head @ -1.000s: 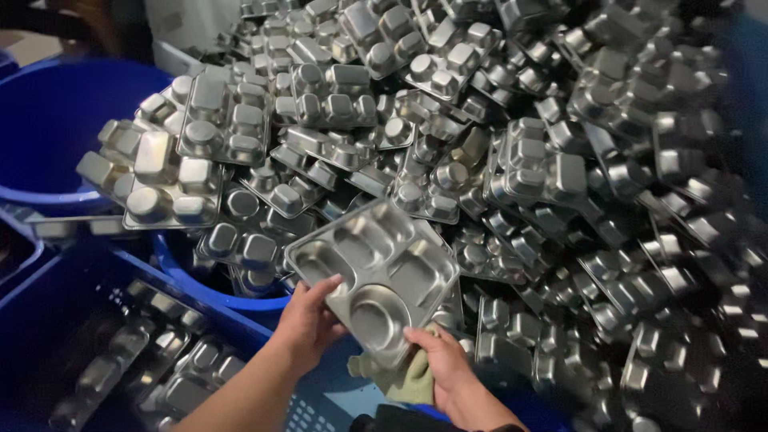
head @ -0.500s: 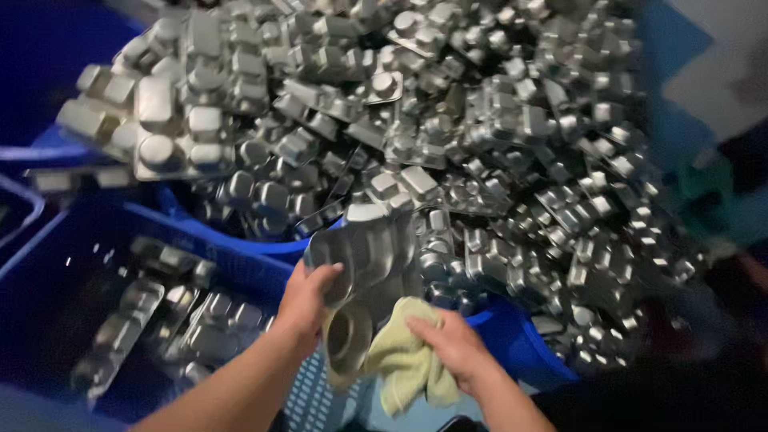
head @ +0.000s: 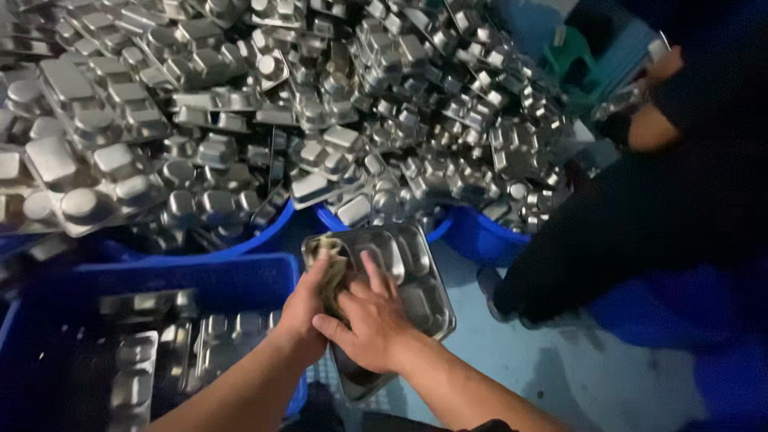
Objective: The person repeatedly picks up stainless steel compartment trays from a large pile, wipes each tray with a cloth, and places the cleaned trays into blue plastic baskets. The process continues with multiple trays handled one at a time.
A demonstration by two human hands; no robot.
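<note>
My left hand (head: 302, 310) grips the left edge of a shiny steel compartment tray (head: 416, 276), held face up low in the middle of the view. My right hand (head: 366, 320) lies flat on the tray, pressing a crumpled yellowish cloth (head: 332, 268) against its left compartments. Both forearms reach in from the bottom edge.
A huge heap of steel compartment trays (head: 304, 120) fills the top, spilling over round blue tubs (head: 480, 236). A blue crate (head: 160, 280) at lower left holds more trays. Another person in dark clothes (head: 664, 192) stands at right on a pale floor (head: 528, 352).
The tray has turned face up and moved right. My right hand has shifted from the tray's lower edge onto its face with the cloth. The camera swung right, showing the other person.
</note>
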